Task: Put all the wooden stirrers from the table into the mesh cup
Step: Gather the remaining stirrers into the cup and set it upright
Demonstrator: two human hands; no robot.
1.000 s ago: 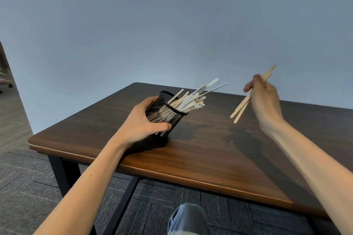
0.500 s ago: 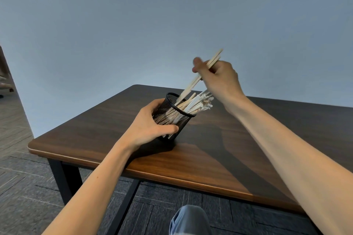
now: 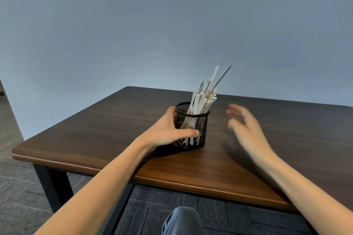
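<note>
Fingers of the left hand [image 3: 168, 131] wrap the mesh cup [image 3: 192, 126]; blurred right hand [image 3: 246, 126] seems empty, fingers spread.

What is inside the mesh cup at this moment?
The mesh cup holds a bundle of wooden stirrers leaning right, tops above the rim. Their lower ends show faintly through the mesh; the left hand covers part of the wall, so the count cannot be told.

Seen from head height, looking forward and down across a wooden table [image 3: 95, 139] toward a blank wall [image 3: 172, 25]; both forearms close in the foreground, floor [image 3: 19, 206] below. Single wide-angle view.
</note>
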